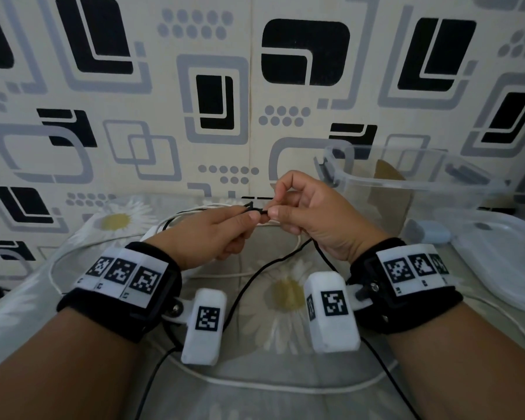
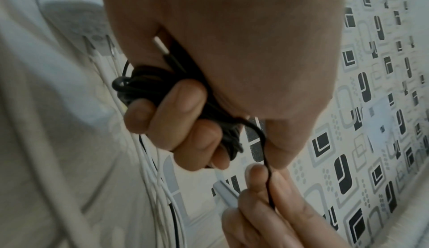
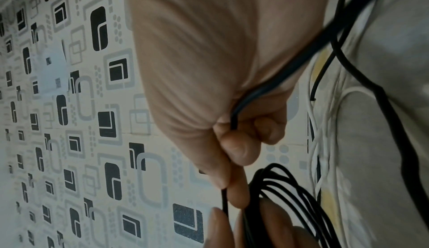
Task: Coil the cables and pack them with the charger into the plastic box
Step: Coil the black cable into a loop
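Note:
My left hand [image 1: 243, 222] grips a small bundle of coiled black cable [image 2: 144, 85], its fingers [image 2: 183, 105] curled round the loops; a plug end shows under the palm. My right hand [image 1: 278, 204], right beside it, pinches the free strand of that black cable [image 3: 234, 121] between thumb and forefinger. The loose remainder of the black cable [image 1: 255, 274] trails down between my wrists. A white cable [image 1: 255, 386] lies in wide loops on the flowered cloth. The clear plastic box [image 1: 406, 183] stands open at the back right. I cannot make out the charger for certain.
The box's clear lid [image 1: 503, 268] lies at the right, with a small pale blue object [image 1: 431, 233] beside it. A patterned wall [image 1: 212, 95] stands close behind the hands. The surface is soft cloth with daisy prints [image 1: 285, 295].

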The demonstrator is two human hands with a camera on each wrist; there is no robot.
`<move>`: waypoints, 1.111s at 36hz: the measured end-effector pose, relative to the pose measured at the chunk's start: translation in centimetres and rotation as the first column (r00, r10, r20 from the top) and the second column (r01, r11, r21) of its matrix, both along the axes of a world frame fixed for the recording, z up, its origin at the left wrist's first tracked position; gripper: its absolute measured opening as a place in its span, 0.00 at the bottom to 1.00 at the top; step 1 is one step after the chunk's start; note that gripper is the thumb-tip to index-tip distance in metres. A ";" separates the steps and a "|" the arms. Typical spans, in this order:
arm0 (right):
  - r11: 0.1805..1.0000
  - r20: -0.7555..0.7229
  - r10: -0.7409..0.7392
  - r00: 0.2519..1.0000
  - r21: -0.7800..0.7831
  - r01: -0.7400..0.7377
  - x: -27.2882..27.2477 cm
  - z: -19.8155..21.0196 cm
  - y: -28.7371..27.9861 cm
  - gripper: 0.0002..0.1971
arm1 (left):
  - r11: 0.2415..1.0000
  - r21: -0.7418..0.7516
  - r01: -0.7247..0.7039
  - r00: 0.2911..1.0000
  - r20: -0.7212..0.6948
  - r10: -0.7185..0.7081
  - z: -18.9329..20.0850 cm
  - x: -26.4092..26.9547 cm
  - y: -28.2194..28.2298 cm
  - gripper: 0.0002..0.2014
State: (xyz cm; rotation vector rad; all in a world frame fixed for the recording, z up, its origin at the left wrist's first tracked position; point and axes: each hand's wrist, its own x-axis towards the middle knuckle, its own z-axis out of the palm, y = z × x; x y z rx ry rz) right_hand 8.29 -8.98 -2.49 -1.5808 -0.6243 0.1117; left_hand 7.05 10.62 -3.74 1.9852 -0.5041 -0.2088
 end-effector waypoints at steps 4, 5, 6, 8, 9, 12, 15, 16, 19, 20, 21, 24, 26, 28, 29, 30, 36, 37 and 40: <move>0.996 0.064 -0.069 0.996 -0.054 0.073 0.2 -0.2 -0.1 0.12 | 0.999 0.029 0.028 1.000 -0.013 -0.027 0.3 -0.4 -0.2 0.20; 0.994 0.074 -0.084 0.994 -0.070 0.090 0.3 -0.3 -0.1 0.12 | 0.999 0.043 0.020 1.000 -0.007 -0.020 0.2 -0.3 -0.2 0.20; 0.991 0.076 -0.096 0.992 -0.085 0.102 0.3 -0.3 -0.1 0.12 | 0.998 0.057 0.004 1.000 0.004 -0.005 0.2 -0.2 -0.2 0.21; 0.985 0.064 -0.120 0.991 -0.117 0.127 0.5 -0.4 -0.2 0.10 | 0.996 0.075 -0.040 0.999 0.028 0.038 0.0 0.0 0.0 0.23; 0.982 0.046 -0.130 0.990 -0.129 0.135 0.5 -0.4 -0.2 0.09 | 0.994 0.082 -0.067 0.997 0.040 0.064 -0.1 0.1 0.1 0.23; 0.972 -0.045 -0.155 0.987 -0.183 0.145 0.4 -0.1 0.0 0.06 | 0.977 0.111 -0.182 0.980 0.103 0.171 -0.5 0.7 0.4 0.25; 0.948 -0.096 -0.200 0.975 -0.272 0.168 0.2 0.2 0.0 0.10 | 0.953 0.085 -0.291 0.948 0.163 0.274 -0.8 1.2 0.6 0.26; 0.936 -0.093 -0.216 0.972 -0.303 0.179 0.2 0.3 -0.1 0.11 | 0.941 0.063 -0.333 0.932 0.173 0.318 -0.7 1.2 0.7 0.25; 0.915 -0.057 -0.239 0.969 -0.347 0.206 0.1 0.7 -0.1 0.16 | 0.869 0.000 -0.495 0.847 0.222 0.483 -0.2 1.3 1.0 0.25; 0.921 -0.063 -0.234 0.970 -0.335 0.201 0.1 0.8 -0.1 0.17 | 0.843 -0.035 -0.536 0.815 0.237 0.528 -0.1 1.3 1.2 0.25; 0.926 -0.071 -0.227 0.971 -0.325 0.193 0.1 0.9 -0.2 0.18 | 0.821 -0.068 -0.568 0.787 0.248 0.565 0.1 1.3 1.3 0.25; 0.943 -0.091 -0.198 0.976 -0.290 0.164 -0.1 1.1 -0.2 0.20 | 0.771 -0.143 -0.621 0.732 0.246 0.636 0.1 1.6 1.6 0.26; 0.964 -0.101 -0.174 0.979 -0.218 0.149 -0.1 1.1 -0.3 0.22 | 0.757 -0.196 -0.624 0.730 0.200 0.653 0.0 1.9 1.7 0.25; 0.975 -0.094 -0.165 0.982 -0.163 0.149 -0.1 1.2 -0.4 0.25 | 0.738 -0.258 -0.623 0.734 0.131 0.666 -0.1 2.2 2.0 0.25; 0.983 -0.100 -0.144 0.985 -0.134 0.130 -0.1 1.2 -0.5 0.27 | 0.727 -0.281 -0.627 0.734 0.098 0.672 0.0 2.3 2.1 0.25; 0.990 -0.112 -0.111 0.988 -0.101 0.100 0.0 1.2 -0.6 0.30 | 0.715 -0.302 -0.630 0.733 0.071 0.676 0.0 2.3 2.2 0.25; 0.998 -0.166 -0.059 0.984 0.027 0.065 0.2 1.4 -0.5 0.42 | 0.633 -0.484 -0.604 0.720 0.008 0.694 0.4 2.3 2.3 0.26; 0.997 -0.177 -0.069 0.982 0.029 0.076 0.3 1.3 -0.5 0.42 | 0.612 -0.501 -0.612 0.705 0.007 0.710 0.5 2.3 2.4 0.25; 0.995 -0.161 -0.099 0.982 -0.022 0.097 0.4 1.2 -0.4 0.39 | 0.555 -0.552 -0.622 0.669 -0.006 0.744 0.6 2.4 2.9 0.26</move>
